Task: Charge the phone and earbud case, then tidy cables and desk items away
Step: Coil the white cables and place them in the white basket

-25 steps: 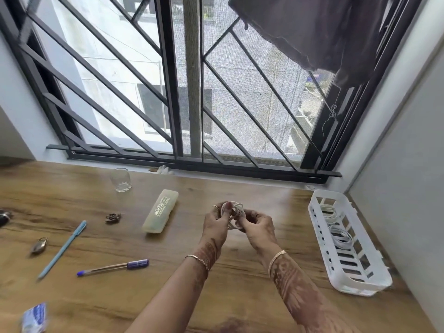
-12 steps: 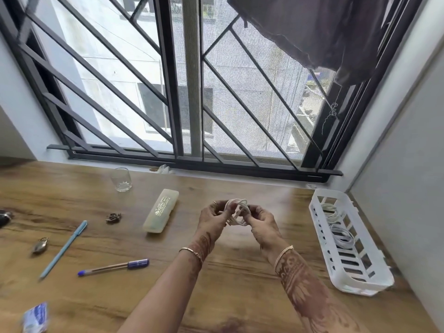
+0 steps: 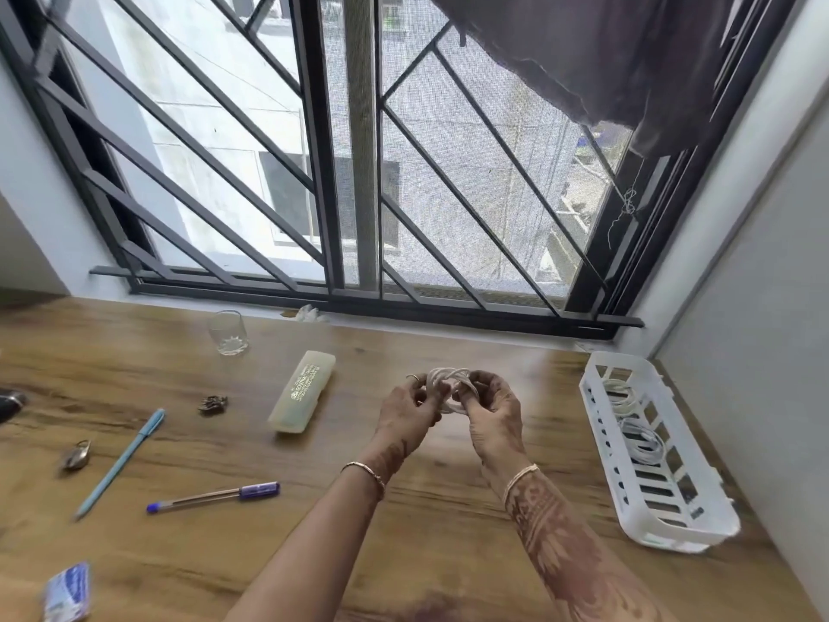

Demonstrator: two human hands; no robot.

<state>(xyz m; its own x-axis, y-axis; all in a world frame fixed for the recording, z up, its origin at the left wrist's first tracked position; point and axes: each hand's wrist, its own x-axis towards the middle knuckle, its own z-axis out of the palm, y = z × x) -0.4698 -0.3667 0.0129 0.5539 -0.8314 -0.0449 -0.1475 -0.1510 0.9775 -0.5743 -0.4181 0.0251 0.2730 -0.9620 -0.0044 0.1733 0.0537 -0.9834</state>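
Both hands (image 3: 448, 410) hold a coiled white cable (image 3: 448, 384) above the desk (image 3: 403, 509).

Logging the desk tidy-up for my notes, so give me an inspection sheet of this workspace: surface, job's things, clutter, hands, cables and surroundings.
Surface: wooden desk.
Job's things: white cable held above the desk; white basket at right; phone and earbud case, nothing seen.
Clutter: glass, pencil box, blue pen, purple-capped pen, small clip, packet.
Hands: left hand and right hand both grip the white cable's coil.
Cables: two coiled cables lie in the basket.
Surroundings: barred window behind, dark cloth hanging top right.
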